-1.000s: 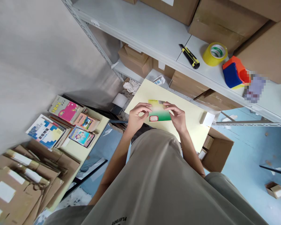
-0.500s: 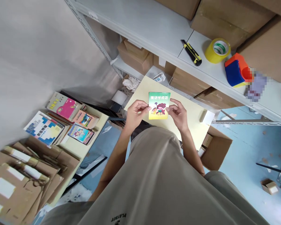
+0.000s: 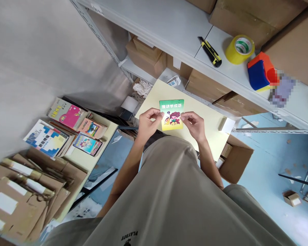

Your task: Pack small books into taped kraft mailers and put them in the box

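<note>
A small book with a green-to-yellow cover, Chinese title and cartoon figures is held up before me, front cover facing my eyes. My left hand pinches its left edge between thumb and fingers. On the opposite edge, my right hand grips the book the same way. Beneath both hands lies a pale yellow tabletop; the book appears to be above it rather than lying on it.
Left, a side table carries stacked books and flattened cardboard. On the grey shelf ahead lie a utility knife, yellow tape roll and orange-blue tape dispenser. An open carton stands right of the table.
The book has shifted slightly left and tilted a little counterclockwise, with both hands still holding its edges. The whole view has moved slightly.
</note>
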Tool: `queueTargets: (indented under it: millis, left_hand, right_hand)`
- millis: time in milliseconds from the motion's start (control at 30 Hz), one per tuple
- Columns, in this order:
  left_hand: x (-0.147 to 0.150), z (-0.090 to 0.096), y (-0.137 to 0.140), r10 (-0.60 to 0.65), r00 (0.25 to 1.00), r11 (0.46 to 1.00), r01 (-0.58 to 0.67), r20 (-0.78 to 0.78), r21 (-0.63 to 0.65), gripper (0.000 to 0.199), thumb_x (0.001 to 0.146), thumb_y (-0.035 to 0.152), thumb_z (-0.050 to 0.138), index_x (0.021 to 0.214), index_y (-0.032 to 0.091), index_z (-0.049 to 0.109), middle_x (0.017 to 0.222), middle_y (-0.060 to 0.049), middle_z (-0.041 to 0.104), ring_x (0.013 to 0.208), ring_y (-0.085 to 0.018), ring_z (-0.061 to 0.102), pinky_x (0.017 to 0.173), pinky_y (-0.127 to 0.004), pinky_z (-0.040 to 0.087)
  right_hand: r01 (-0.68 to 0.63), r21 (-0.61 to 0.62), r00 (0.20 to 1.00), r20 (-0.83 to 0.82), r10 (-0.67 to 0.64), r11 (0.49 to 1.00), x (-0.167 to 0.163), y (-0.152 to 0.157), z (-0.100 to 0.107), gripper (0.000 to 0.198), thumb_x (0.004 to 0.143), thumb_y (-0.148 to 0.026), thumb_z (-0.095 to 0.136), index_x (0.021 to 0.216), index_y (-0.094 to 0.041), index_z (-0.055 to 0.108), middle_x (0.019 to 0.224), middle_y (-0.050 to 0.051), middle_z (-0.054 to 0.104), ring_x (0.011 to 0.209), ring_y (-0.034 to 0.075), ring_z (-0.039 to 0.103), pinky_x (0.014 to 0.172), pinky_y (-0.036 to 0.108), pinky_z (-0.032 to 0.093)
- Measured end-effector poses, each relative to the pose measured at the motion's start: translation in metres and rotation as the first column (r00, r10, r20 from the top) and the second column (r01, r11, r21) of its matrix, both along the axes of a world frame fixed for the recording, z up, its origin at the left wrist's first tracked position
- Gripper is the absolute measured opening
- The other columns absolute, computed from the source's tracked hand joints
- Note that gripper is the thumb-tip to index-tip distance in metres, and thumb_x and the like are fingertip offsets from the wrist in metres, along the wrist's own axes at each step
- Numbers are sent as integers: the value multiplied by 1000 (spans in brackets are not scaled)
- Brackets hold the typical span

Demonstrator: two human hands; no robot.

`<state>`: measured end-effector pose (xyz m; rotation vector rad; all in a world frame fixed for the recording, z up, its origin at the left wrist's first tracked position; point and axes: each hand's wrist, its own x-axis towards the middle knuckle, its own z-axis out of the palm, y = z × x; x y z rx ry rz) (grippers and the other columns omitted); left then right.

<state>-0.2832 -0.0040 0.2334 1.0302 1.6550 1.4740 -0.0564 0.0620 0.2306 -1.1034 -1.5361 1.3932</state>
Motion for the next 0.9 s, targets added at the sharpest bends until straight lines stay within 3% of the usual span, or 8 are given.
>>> queueTargets:
  millis: [267, 433, 600, 800, 900]
  left_hand:
    - [-6, -5, 0, -43, 990, 996, 53, 137, -73, 43, 82, 62, 97, 81, 22, 79, 78, -3, 76, 75, -20, 69, 72, -32, 61]
    - [-9, -1, -1, -12, 989, 995, 27, 151, -95, 47, 80, 65, 99, 79, 22, 78, 75, -1, 75, 72, -18, 68, 68, -30, 60]
    - [-16, -6, -5, -93, 978, 991, 108, 185, -73, 59, 92, 80, 86, 92, 22, 82, 83, -5, 80, 76, -21, 75, 73, -34, 65]
    - [-15, -17, -5, -175, 974, 984, 178, 145, -10, 68, 87, 70, 96, 131, 22, 79, 96, -5, 85, 90, -22, 82, 86, -34, 68]
    - [-13, -21, -3, -195, 969, 978, 203, 148, -38, 61, 90, 75, 92, 117, 21, 81, 93, -5, 84, 83, -20, 80, 82, -33, 67]
  right_hand:
    - [-31, -6, 999, -9, 31, 999, 7, -1, -5, 40, 103, -69, 81, 116, -33, 93, 123, 5, 92, 115, 28, 85, 103, 46, 70]
    - [-84, 26, 996, -23, 85, 996, 10, -1, -11, 33, 107, -60, 79, 122, -35, 94, 125, 3, 92, 108, 24, 84, 100, 43, 71]
    - [-93, -16, 993, -72, 92, 995, 9, 1, -16, 36, 100, -60, 88, 125, -34, 94, 127, 3, 92, 114, 25, 86, 102, 42, 71]
    - [-65, -89, 993, -99, 56, 994, 5, 1, -13, 46, 91, -71, 95, 109, -28, 92, 100, 5, 92, 94, 25, 87, 95, 42, 71]
    - [-67, -100, 996, -66, 61, 993, 2, 2, -11, 51, 93, -75, 92, 104, -26, 90, 89, 5, 90, 84, 23, 85, 88, 41, 71]
